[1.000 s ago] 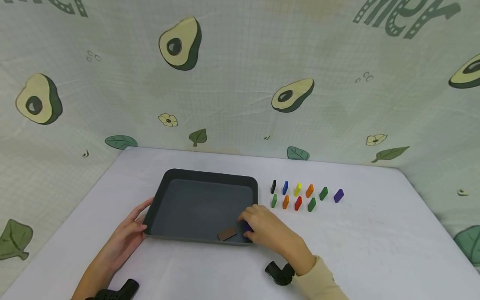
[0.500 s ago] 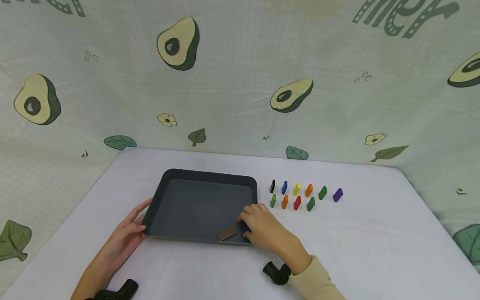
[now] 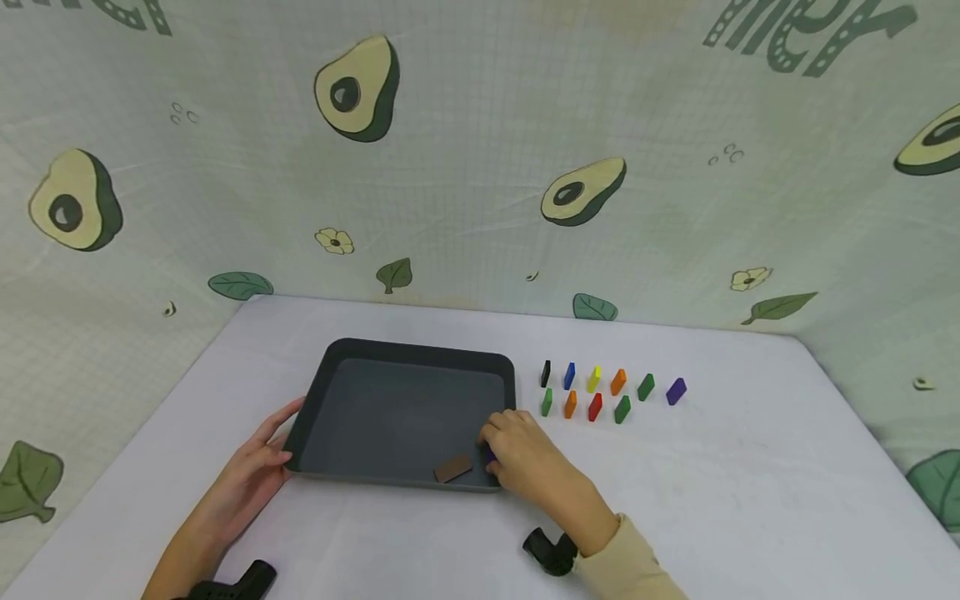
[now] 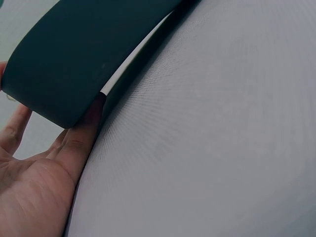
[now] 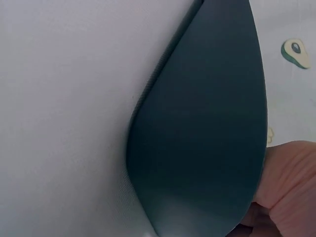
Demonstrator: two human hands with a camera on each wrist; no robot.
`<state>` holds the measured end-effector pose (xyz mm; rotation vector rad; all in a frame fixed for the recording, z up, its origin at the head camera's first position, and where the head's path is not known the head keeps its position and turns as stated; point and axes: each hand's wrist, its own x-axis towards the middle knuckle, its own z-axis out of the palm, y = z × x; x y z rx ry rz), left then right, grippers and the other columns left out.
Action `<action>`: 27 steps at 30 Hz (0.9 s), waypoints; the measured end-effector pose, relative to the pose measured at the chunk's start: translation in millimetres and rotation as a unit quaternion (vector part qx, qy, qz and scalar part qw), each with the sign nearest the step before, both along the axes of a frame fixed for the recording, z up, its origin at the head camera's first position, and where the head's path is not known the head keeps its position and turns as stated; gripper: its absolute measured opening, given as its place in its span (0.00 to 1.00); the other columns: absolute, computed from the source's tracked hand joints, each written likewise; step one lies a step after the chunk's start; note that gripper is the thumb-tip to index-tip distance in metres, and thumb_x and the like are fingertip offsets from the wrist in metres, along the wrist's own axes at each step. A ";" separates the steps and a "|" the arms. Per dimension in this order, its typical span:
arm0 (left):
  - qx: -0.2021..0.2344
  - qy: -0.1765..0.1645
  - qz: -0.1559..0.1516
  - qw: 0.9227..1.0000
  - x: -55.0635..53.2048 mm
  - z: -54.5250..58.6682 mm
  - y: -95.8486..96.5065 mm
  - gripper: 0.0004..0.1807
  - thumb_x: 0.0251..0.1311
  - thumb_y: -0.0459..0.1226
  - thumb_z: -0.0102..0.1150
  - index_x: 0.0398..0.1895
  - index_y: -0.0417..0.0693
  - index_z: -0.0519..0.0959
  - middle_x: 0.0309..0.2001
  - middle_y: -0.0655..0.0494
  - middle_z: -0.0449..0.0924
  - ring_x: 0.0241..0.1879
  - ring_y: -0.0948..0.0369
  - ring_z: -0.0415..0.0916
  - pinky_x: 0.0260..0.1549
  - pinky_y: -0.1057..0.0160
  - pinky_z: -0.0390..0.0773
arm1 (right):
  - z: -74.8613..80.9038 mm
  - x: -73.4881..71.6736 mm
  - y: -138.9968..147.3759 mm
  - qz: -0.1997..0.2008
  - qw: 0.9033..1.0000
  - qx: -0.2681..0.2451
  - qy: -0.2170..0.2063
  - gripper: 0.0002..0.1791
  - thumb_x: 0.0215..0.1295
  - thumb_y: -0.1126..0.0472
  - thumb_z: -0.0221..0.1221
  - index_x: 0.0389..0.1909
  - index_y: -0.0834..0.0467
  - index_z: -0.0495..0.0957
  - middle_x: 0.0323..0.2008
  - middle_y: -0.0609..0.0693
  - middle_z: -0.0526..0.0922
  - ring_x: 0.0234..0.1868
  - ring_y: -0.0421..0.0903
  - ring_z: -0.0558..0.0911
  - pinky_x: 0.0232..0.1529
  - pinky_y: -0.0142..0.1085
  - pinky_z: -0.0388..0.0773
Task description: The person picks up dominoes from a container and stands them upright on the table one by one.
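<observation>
A dark grey baking tray (image 3: pixel 397 417) sits on the white table. At its near left corner my left hand (image 3: pixel 258 467) grips it, thumb at the rim and fingertips (image 4: pixel 91 113) under the raised corner in the left wrist view. My right hand (image 3: pixel 525 450) reaches over the right wall and pinches a purple domino block (image 3: pixel 489 454), mostly covered by the fingers, low inside the near right corner. To its left a brown domino block (image 3: pixel 453 468) lies flat on the tray floor. In the right wrist view the tray wall (image 5: pixel 197 123) hides the fingertips.
Right of the tray, several domino blocks stand upright in two rows, among them a black block (image 3: pixel 546 373), a red block (image 3: pixel 596 407) and a purple block (image 3: pixel 677 391). An avocado-print cloth (image 3: pixel 465 150) hangs behind the table.
The right forearm has shifted slightly left, while its fingers stay around the purple domino block. The left hand, tray and other blocks hold their places.
</observation>
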<state>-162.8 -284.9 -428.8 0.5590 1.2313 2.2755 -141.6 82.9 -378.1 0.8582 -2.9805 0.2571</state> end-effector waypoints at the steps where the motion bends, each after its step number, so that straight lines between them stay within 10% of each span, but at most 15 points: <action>1: 0.000 0.000 0.000 1.000 0.1 0.0 0.0 0.34 0.64 0.22 0.23 0.74 0.53 0.43 0.68 0.59 0.61 0.63 0.64 0.64 0.57 0.69 0.66 | -0.1 0.1 -0.4 -0.001 1.000 0.000 0.002 0.13 0.50 0.62 0.68 0.37 0.59 0.80 0.36 0.48 0.79 0.43 0.47 0.76 0.52 0.42 0.69; 27: -0.010 0.001 0.004 1.000 -0.2 0.5 -1.1 0.34 0.65 0.22 0.23 0.73 0.52 0.43 0.68 0.59 0.61 0.63 0.64 0.65 0.56 0.69 0.67 | -5.7 -2.2 -7.6 -0.002 0.997 0.011 0.079 0.15 0.48 0.57 0.70 0.36 0.54 0.80 0.35 0.46 0.76 0.36 0.44 0.73 0.39 0.35 0.68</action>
